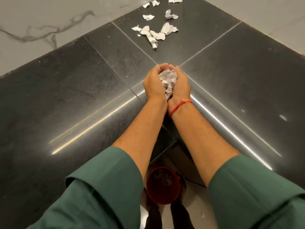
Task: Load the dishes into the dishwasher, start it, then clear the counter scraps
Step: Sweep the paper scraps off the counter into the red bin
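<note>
My left hand (152,83) and my right hand (181,83) are cupped together over the dark stone counter (82,96), near its inner corner. Between the palms sits a wad of crumpled white paper scraps (168,81), held by both hands. More torn paper scraps (155,33) lie loose on the counter farther back, toward the wall corner. A red bin (163,185) stands on the floor below the counter edge, between my forearms, with some scraps inside it.
Marble-look white walls (41,22) meet behind the counter's corner. Bright metal edging (231,129) runs along the counter's front edges. My green sleeves (99,195) fill the bottom of the view. The dishwasher is not in view.
</note>
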Demonstrator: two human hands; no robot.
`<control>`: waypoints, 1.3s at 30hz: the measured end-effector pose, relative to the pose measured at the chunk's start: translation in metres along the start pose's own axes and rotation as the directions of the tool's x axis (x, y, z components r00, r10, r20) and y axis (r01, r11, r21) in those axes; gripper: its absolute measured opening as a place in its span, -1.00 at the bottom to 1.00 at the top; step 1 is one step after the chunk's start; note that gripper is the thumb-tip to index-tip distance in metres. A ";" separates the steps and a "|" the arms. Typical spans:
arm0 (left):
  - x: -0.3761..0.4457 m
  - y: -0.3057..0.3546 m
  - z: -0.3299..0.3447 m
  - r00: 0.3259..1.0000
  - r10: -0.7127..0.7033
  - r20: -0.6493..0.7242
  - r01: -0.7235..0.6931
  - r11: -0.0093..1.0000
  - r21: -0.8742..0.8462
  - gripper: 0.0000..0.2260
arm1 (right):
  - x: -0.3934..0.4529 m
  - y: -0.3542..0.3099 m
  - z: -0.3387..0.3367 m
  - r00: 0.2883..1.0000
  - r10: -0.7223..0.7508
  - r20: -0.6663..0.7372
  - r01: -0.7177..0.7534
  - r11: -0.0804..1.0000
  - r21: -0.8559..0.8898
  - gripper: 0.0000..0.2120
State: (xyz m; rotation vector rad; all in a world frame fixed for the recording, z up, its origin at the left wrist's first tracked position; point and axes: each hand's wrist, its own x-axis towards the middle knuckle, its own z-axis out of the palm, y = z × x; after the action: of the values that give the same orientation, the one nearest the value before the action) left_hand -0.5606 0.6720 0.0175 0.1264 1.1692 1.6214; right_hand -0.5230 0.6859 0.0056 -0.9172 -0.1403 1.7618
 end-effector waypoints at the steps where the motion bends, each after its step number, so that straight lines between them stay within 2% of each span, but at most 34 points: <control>1: -0.003 0.002 0.000 1.000 -0.006 0.015 0.007 1.000 -0.019 -0.84 | -0.003 -0.001 0.001 1.000 0.009 0.009 -0.009 0.999 0.032 -0.84; 4: -0.016 0.007 -0.002 0.998 0.020 0.056 -0.019 1.000 -0.019 -0.88 | -0.018 -0.004 0.003 0.999 -0.002 0.043 0.001 1.000 0.020 -0.81; 6: -0.026 0.009 -0.003 0.997 0.035 0.075 -0.037 0.999 0.017 -0.88 | -0.035 -0.007 0.004 0.998 -0.032 0.052 0.035 0.997 -0.068 -0.88; 10: -0.056 0.007 -0.012 0.995 0.085 0.055 -0.089 0.994 0.071 -0.82 | -0.079 -0.010 0.002 0.996 -0.093 -0.003 0.089 0.956 -0.279 -0.77; 12: -0.073 0.003 -0.022 0.995 0.089 0.038 -0.091 0.995 0.040 -0.77 | -0.101 -0.006 -0.004 0.997 -0.070 0.011 0.070 0.938 -0.339 -0.78; 14: -0.091 -0.002 -0.035 0.996 0.092 0.015 -0.091 0.996 -0.021 -0.73 | -0.120 0.001 -0.013 0.999 -0.026 0.029 0.035 0.936 -0.350 -0.82; 17: -0.120 -0.014 -0.057 0.991 0.128 -0.037 -0.130 0.990 -0.060 -0.82 | -0.150 0.012 -0.034 0.998 0.030 0.047 -0.014 0.954 -0.300 -0.82; 25: -0.220 -0.101 -0.118 0.951 0.202 -0.233 -0.199 0.979 0.036 -0.84 | -0.219 0.040 -0.144 0.982 0.175 -0.075 -0.190 0.926 -0.326 -0.75; 28: -0.242 -0.132 -0.144 0.947 0.135 -0.292 -0.120 0.990 0.069 -0.85 | -0.234 0.058 -0.187 0.974 0.190 -0.124 -0.224 0.894 -0.389 -0.76; 33: -0.239 -0.187 -0.195 0.898 -0.079 -0.432 0.082 0.997 -0.013 -0.84 | -0.225 0.098 -0.248 0.936 0.260 -0.239 -0.343 0.828 -0.444 -0.82; 37: -0.216 -0.236 -0.231 0.837 -0.175 -0.519 0.183 0.982 -0.037 -0.83 | -0.190 0.138 -0.306 0.915 0.208 -0.347 -0.388 0.696 -0.604 -0.79; 39: -0.206 -0.258 -0.244 0.789 -0.252 -0.560 0.282 0.959 -0.034 -0.81 | -0.177 0.157 -0.330 0.909 0.186 -0.372 -0.402 0.622 -0.672 -0.77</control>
State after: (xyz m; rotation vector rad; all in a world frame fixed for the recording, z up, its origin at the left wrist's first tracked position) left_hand -0.4465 0.3432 -0.2006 -0.5033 1.5929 1.4057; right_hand -0.4127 0.3628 -0.2128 -1.8656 -0.5951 1.8733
